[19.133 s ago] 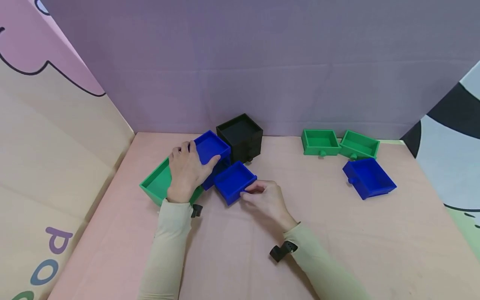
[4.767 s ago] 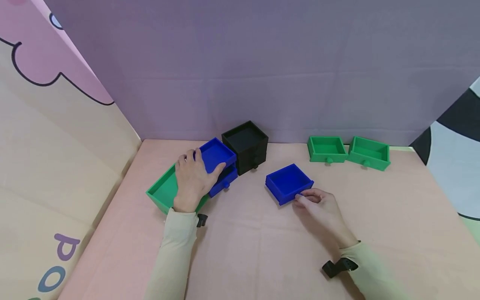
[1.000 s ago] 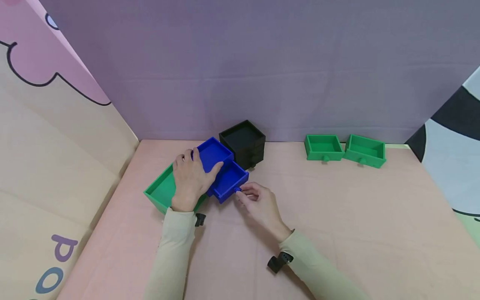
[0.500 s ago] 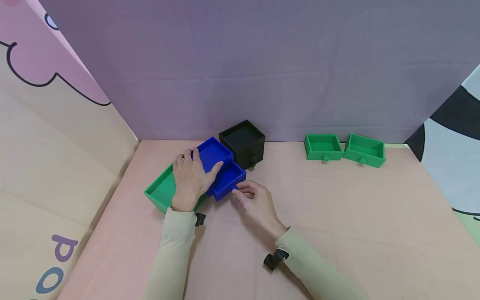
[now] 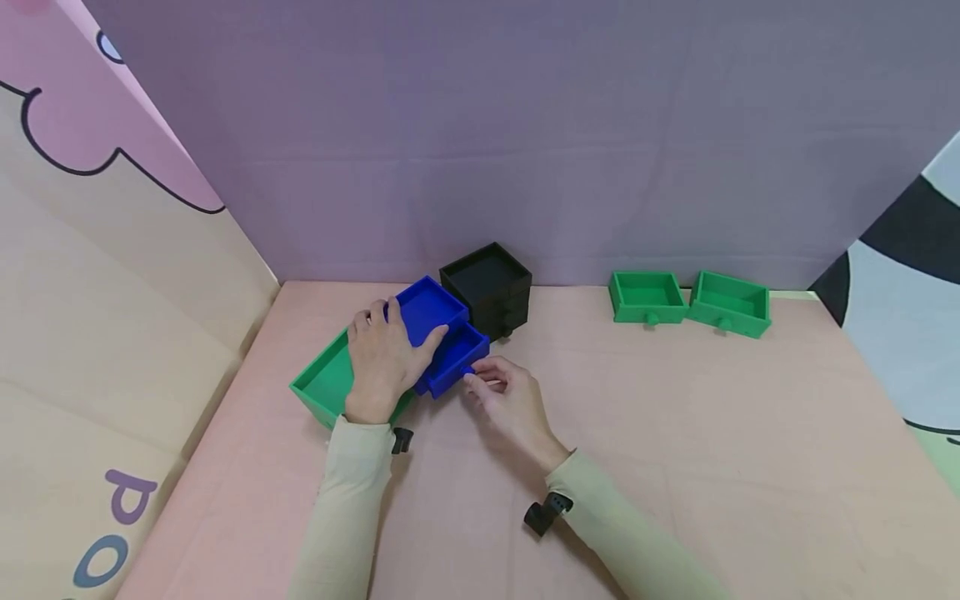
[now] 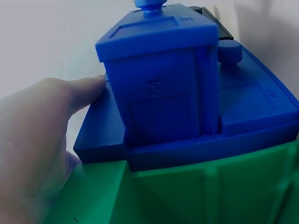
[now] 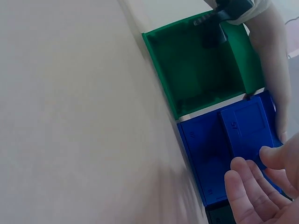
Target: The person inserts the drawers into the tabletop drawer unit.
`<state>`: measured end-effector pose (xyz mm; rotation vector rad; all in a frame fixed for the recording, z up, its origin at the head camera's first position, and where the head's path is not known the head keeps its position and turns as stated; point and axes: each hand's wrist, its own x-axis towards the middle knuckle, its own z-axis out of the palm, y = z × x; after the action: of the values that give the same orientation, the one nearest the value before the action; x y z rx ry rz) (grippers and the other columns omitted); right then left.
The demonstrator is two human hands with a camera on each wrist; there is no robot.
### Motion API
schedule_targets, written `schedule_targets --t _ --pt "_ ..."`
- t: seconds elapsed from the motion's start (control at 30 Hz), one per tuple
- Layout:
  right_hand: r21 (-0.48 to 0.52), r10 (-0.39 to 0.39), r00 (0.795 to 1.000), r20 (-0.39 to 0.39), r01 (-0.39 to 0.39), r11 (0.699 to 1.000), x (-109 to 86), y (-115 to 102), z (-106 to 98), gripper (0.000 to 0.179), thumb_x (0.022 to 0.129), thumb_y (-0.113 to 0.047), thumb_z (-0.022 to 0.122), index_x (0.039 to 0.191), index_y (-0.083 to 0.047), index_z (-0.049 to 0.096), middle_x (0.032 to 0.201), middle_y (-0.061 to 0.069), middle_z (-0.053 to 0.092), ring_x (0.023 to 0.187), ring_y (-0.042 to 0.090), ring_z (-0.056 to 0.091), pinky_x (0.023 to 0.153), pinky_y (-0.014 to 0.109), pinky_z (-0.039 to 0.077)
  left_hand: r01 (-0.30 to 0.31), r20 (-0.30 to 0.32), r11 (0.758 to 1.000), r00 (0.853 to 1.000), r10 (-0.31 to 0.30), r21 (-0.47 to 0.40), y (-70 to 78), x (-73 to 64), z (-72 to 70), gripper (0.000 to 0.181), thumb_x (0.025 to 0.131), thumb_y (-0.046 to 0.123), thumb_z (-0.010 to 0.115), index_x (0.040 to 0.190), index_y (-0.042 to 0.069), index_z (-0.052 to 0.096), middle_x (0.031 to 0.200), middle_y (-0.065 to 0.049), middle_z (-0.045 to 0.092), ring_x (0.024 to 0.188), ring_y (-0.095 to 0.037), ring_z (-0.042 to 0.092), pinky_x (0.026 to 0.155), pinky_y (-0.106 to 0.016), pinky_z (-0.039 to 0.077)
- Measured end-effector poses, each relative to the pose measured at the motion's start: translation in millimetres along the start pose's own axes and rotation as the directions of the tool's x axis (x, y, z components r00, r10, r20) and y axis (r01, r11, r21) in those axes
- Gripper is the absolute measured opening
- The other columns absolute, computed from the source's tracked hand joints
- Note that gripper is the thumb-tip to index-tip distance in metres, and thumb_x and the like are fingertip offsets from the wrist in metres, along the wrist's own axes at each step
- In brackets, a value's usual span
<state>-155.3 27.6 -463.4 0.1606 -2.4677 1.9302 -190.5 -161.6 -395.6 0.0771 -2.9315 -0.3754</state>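
In the head view a blue cabinet (image 5: 427, 304) stands against a green cabinet (image 5: 324, 379). A blue drawer (image 5: 456, 352) juts from the blue cabinet's front, part of it inside. My right hand (image 5: 513, 404) pinches the round knob (image 5: 467, 369) on that drawer's front. My left hand (image 5: 381, 358) grips the blue cabinet's near left part, thumb on its front top edge and fingers toward its far left side. The left wrist view shows the jutting drawer (image 6: 159, 93) from below its knob, and a second drawer front (image 6: 257, 95) with a knob sits flush beside it.
A black cabinet (image 5: 487, 275) touches the blue one's right side, near the back wall. Two green drawers (image 5: 647, 292) (image 5: 730, 300) lie at the back right. Pink cloth (image 5: 660, 500) covers the table; a light printed panel (image 5: 112, 333) rises at the left.
Several seconds ago my right hand held this drawer apart, out on the cloth. Over the last second it has slid a little farther into the blue cabinet. My left hand stays put.
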Motion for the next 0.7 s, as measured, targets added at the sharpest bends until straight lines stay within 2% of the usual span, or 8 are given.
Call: schedule_targets --t 0.17,0.37,0.6,0.7 --pt "0.015 -0.002 1.0 0.006 0.002 1.0 4.4 -1.2 3.0 0.019 0.098 -0.012 0.076 0.115 -0.002 0.074 0.103 0.018 0.08 0.088 0.038 0.08 0.069 0.029 0.065 -0.002 -0.006 1.0 1.0 0.002 -0.001 -0.3 -0.1 1.5 0.097 0.098 0.073 0.052 0.158 -0.003 0.043 0.156 -0.028 0.049 0.141 -0.051 0.048 0.123 -0.062 0.037" --pt "0.032 0.004 1.0 0.006 -0.004 0.999 9.8 -2.8 7.3 0.019 0.099 -0.011 0.075 0.115 -0.002 0.073 0.106 0.02 0.079 0.088 0.04 0.08 0.07 0.027 0.064 -0.004 -0.01 1.0 1.0 0.004 -0.009 -0.2 0.1 1.8 0.097 0.098 0.074 0.052 0.158 -0.003 0.043 0.156 -0.028 0.05 0.141 -0.052 0.048 0.123 -0.062 0.036" --pt "0.106 0.024 1.0 0.007 -0.025 0.994 13.1 -3.8 11.5 0.02 0.098 -0.01 0.076 0.116 -0.001 0.074 0.109 0.02 0.079 0.09 0.042 0.08 0.078 0.046 0.067 -0.006 -0.018 1.0 1.0 0.006 -0.008 -0.8 0.2 2.4 0.097 0.098 0.073 0.053 0.157 -0.004 0.044 0.155 -0.029 0.05 0.141 -0.052 0.049 0.122 -0.062 0.037" --pt "0.112 0.036 0.999 0.016 -0.037 0.993 14.8 -4.3 13.4 0.022 0.099 -0.011 0.076 0.118 -0.002 0.074 0.111 0.018 0.078 0.091 0.041 0.08 0.08 0.049 0.067 -0.005 -0.016 1.0 1.0 0.005 -0.005 -0.7 0.4 2.8 0.097 0.098 0.073 0.053 0.157 -0.004 0.044 0.156 -0.029 0.05 0.141 -0.052 0.048 0.122 -0.062 0.037"
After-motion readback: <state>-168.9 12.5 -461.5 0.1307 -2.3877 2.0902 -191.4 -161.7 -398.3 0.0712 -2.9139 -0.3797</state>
